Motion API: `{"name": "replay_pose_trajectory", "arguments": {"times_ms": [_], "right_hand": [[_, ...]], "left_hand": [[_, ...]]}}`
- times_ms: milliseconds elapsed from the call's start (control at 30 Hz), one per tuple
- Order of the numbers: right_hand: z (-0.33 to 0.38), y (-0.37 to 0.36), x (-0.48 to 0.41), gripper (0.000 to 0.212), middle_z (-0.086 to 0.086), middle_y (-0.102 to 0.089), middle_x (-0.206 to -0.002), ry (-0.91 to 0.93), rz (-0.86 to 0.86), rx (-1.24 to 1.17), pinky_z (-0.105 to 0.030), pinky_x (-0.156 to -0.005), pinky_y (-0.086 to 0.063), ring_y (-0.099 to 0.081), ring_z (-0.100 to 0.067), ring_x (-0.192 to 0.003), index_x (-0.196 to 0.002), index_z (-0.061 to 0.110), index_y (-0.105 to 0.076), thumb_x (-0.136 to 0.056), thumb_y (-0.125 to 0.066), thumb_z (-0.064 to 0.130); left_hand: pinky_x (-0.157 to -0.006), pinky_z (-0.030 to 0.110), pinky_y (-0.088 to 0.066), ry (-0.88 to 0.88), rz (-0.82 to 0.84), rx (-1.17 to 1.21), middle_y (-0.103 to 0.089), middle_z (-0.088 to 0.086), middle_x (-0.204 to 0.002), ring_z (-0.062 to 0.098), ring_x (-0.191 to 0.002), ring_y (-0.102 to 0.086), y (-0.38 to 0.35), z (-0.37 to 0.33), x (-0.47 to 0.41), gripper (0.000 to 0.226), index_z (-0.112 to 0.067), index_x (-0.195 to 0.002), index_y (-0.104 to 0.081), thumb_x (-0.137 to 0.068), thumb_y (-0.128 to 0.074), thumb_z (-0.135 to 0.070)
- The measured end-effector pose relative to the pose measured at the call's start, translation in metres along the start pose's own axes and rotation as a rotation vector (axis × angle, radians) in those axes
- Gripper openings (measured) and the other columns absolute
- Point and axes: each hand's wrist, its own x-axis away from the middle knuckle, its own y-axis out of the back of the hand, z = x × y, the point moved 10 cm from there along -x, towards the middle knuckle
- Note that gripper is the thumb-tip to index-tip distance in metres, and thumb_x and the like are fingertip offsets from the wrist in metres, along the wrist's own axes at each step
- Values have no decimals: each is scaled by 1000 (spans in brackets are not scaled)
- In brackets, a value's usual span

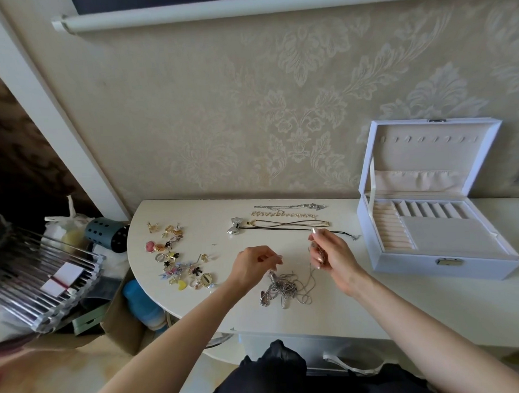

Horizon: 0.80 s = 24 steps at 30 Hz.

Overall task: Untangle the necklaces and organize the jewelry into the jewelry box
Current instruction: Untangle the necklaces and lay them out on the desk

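Left hand: the left hand hovers over the worktop, just above the upper left edge of the tangle. Its fingers are curled, thumb towards forefinger. They may pinch a fine strand, but it is too thin to be sure.
Right hand: the right hand is raised to the right of the left one. Its fingers pinch a thin chain, with the forefinger pointing up.
Thin chain: it hangs from the right hand down into the tangle.
Tangle: the tangle of silver chains lies on the worktop between and below the two hands, near the front edge.
Laid-out necklaces: behind the hands lie, in separate rows, a silver necklace, a gold link chain and a black cord with a silver bow pendant.
Small pieces: a heap of earrings and rings lies at the left end of the worktop, well apart from the tangle.
Jewelry box: the white jewelry box stands open at the right end, with its lid upright. It has a beige lining, ring rolls on the left and slots along the back.
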Motion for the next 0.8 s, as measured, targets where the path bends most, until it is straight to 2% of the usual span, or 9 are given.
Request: {"name": "replay_pose_trajectory", "arguments": {"times_ms": [67,133,233,300,500,633,700,800], "right_hand": [[0,1,0,24,-1,-41,-53,13,5,47,-19,-42,-26,-32,-12,-43,-84,9,-50,-98,-47,27],[0,4,0,25,-2,-43,-55,28,-10,126,-19,-41,-24,-34,-11,-43,-81,8,-53,-96,-51,27],[-3,12,0,25,-2,-49,-62,45,-52,262,-17,-44,-31,-42,-11,-46,-77,6,-56,-94,-57,24],[-5,17,-2,24,-1,-58,-70,56,-90,342,-19,-47,-36,-43,-12,-47,-77,3,-59,-92,-59,21],[-7,43,3,23,-2,-65,-74,73,-238,542,-20,-49,-43,-46,-13,-46,-72,6,-59,-90,-60,21],[-12,64,7,23,-3,-64,-71,24,-330,563,-17,-41,-41,-51,-8,-40,-76,-1,-60,-90,-60,17],[-17,72,8,16,-9,-62,-71,-13,-361,482,-21,-40,-45,-55,-13,-41,-78,0,-59,-89,-61,10],[-22,82,11,4,-9,-61,-70,-35,-401,459,-31,-52,-54,-61,-21,-54,-89,8,-61,-87,-64,5]], "left_hand": [[-59,7,-40,3,2,9,-69,-2,-73,-5,-60,-58,-1,0,0,19,-8,-87,-73,-90,-62,-23],[-63,12,-45,17,-12,14,-70,1,-75,0,-63,-60,0,2,0,17,-11,-85,-73,-89,-63,-24],[-73,28,-51,40,-12,10,-71,1,-76,10,-72,-65,0,8,0,16,-14,-84,-73,-88,-63,-26],[-74,32,-52,47,-6,-31,-71,-3,-76,11,-74,-65,-2,11,-1,16,-17,-84,-73,-88,-63,-28],[-69,28,-42,25,-80,-244,-63,-10,-80,12,-79,-51,2,12,-3,13,-24,-81,-70,-86,-65,-35],[-74,31,-50,38,-15,-130,-68,-11,-78,9,-74,-59,-5,13,-1,11,-24,-81,-69,-87,-64,-31],[-72,31,-50,37,-2,-37,-69,-8,-72,8,-68,-60,-7,11,1,10,-19,-82,-70,-87,-65,-26],[-67,20,-46,18,2,3,-66,-5,-70,5,-65,-58,-10,5,2,10,-15,-85,-71,-86,-66,-24]]}}
